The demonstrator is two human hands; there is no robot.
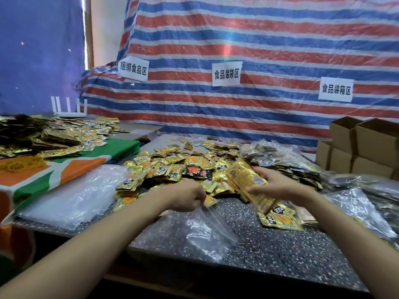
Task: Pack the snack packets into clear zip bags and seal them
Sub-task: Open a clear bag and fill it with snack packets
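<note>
the left hand (187, 196) pinches the top edge of a clear zip bag (205, 231) lying on the speckled table (280, 251), probably to keep its mouth open, while the right hand (278, 183) grasps a stack of gold snack packets (248, 180) (tilted toward the bag) for loading

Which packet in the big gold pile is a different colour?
The black-and-red packet lying on top, just beyond the left hand; those around it are gold.
</note>
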